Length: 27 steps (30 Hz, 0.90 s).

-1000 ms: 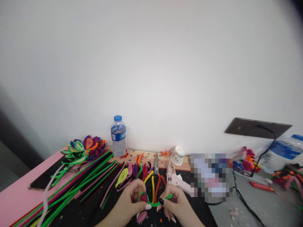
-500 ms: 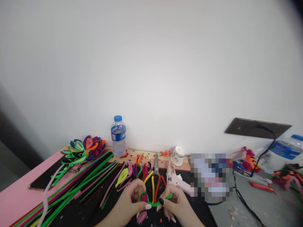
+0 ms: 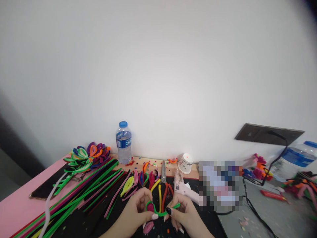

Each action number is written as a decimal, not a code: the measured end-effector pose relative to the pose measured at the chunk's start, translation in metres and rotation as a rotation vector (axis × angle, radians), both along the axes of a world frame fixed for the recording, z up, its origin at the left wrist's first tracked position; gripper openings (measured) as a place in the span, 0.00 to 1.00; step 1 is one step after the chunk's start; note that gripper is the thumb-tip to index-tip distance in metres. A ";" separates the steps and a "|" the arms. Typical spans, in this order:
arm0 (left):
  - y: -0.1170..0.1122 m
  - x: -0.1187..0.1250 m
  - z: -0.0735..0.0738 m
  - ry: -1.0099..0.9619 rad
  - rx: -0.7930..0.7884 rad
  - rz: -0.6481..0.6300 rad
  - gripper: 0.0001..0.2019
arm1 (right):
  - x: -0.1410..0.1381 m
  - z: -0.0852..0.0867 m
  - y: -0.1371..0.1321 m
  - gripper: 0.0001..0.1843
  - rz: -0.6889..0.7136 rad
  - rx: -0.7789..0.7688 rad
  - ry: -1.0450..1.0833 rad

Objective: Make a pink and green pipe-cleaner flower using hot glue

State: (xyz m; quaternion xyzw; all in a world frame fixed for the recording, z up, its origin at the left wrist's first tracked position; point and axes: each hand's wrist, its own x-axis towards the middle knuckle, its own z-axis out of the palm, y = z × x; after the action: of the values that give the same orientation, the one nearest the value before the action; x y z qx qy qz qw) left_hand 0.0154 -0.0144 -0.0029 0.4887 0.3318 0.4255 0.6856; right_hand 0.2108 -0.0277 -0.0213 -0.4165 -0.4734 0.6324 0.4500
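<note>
Low in the middle, my left hand (image 3: 138,211) pinches a green pipe cleaner (image 3: 162,214) between thumb and fingers. A magenta fuzzy piece (image 3: 150,207) sits against the green loop at those fingertips. My right hand (image 3: 182,213) is closed on the same pipe cleaner farther along, its green tip sticking out past the thumb. Between the hands the green length bends in a shallow curve. Beyond it are yellow and red lengths (image 3: 160,198) and a pointed metal blade (image 3: 163,172). A pink looped piece (image 3: 148,227) lies below my left hand.
A pale pink glue gun (image 3: 183,188) lies beyond my right hand, near an upturned paper cup (image 3: 185,163). Long pipe cleaners (image 3: 81,195) spread leftward. A water bottle (image 3: 124,143) stands by the wall. Black cables (image 3: 255,208) cross the grey surface at right.
</note>
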 end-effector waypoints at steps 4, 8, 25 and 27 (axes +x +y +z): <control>0.000 0.001 0.001 -0.001 -0.007 -0.001 0.18 | 0.000 0.000 0.000 0.23 -0.002 -0.002 0.002; 0.003 0.000 -0.004 0.000 0.018 0.001 0.18 | 0.000 0.008 -0.002 0.23 0.002 -0.030 -0.006; 0.000 -0.002 -0.004 0.063 0.040 -0.049 0.15 | 0.004 0.019 0.002 0.20 -0.117 -0.041 0.152; -0.001 -0.002 -0.004 0.065 0.035 -0.062 0.15 | 0.005 0.018 0.003 0.20 -0.130 -0.042 0.151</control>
State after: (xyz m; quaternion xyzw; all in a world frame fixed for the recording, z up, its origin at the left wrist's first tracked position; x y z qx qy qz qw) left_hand 0.0137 -0.0151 -0.0067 0.5242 0.3312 0.3937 0.6787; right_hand 0.2155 -0.0248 -0.0034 -0.4070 -0.3965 0.6412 0.5158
